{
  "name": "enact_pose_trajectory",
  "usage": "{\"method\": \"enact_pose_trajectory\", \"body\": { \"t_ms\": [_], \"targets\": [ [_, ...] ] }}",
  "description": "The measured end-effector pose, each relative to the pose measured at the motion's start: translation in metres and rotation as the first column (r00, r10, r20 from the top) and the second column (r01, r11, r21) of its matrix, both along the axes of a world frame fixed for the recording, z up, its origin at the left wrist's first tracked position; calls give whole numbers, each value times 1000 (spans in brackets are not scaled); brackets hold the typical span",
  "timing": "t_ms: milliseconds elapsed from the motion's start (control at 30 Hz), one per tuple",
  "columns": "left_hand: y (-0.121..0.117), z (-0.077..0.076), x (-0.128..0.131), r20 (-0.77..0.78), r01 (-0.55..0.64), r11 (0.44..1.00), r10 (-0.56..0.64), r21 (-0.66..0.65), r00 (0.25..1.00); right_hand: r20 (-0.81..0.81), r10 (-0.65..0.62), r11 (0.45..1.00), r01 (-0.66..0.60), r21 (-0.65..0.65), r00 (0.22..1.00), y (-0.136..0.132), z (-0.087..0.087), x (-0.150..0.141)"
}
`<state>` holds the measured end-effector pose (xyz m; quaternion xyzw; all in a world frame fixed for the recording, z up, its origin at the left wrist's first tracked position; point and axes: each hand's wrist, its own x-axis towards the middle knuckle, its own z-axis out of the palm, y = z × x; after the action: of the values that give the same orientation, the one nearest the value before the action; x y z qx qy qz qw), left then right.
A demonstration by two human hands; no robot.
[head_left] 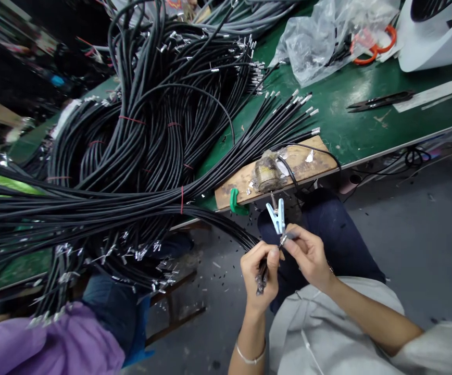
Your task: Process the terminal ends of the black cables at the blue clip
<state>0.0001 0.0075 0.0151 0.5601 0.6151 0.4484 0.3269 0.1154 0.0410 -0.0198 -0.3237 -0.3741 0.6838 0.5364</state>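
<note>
My left hand (259,268) is closed round a small bunch of black cable ends (262,278) that hang down out of the fist. My right hand (308,255) pinches the metal-tipped end of one black cable (284,239) just below a light blue clip (277,216). The clip hangs from a wooden board (319,164) clamped to the bench edge. The cables I hold run left into a large pile of black cables (140,130) spread over the green bench (351,125).
Black snips (382,99) and a white strip lie on the bench at right. A clear plastic bag (327,36) with orange-handled scissors (372,44) sits behind. Another person in purple (54,344) sits at lower left. A green clamp (236,203) holds the board.
</note>
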Motion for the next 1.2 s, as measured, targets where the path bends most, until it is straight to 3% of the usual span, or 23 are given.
{"method": "enact_pose_trajectory", "body": {
  "t_ms": [200, 333, 400, 467, 567, 667, 767, 900, 1000, 1133, 1200],
  "targets": [
    [2, 0, 0, -5, 2, 1000, -2, -24, 1000, 60, 102, 995, -103, 9, 993, 6, -3, 13],
    [5, 5, -3, -20, 42, 998, -43, -44, 999, 320, 4, 954, -99, 283, 947, 13, 3, 17],
    [6, 8, -8, -24, 123, 990, -125, -74, 992, 385, -17, 923, -134, 360, 923, 15, 9, 19],
    [9, 12, -15, -2, 268, 961, -268, -69, 963, 276, 146, 933, -225, 281, 950, 17, 11, 20],
    [15, 13, -22, 19, 392, 919, -392, 36, 920, -131, 404, 912, -409, -11, 905, 17, 9, 19],
    [20, 11, -18, 16, 353, 928, -357, 117, 934, -316, 471, 806, -547, -224, 823, 22, 4, 19],
    [20, 8, -11, 19, 289, 949, -293, 123, 956, -241, 519, 758, -572, -315, 820, 34, 3, 23],
    [14, 4, -7, 18, 183, 977, -185, 108, 982, -75, 443, 839, -442, -318, 893, 62, 9, 27],
    [11, 1, -7, 89, 116, 978, -133, 172, 987, -110, 319, 895, -338, -290, 941, 78, 20, 21],
    [15, -4, -7, 175, 19, 979, -56, 205, 983, -226, 379, 886, -423, -193, 897, 82, 29, 4],
    [17, -4, -6, 175, -4, 980, -32, 198, 984, -284, 344, 889, -408, -209, 895, 79, 28, -2]
  ]
}}
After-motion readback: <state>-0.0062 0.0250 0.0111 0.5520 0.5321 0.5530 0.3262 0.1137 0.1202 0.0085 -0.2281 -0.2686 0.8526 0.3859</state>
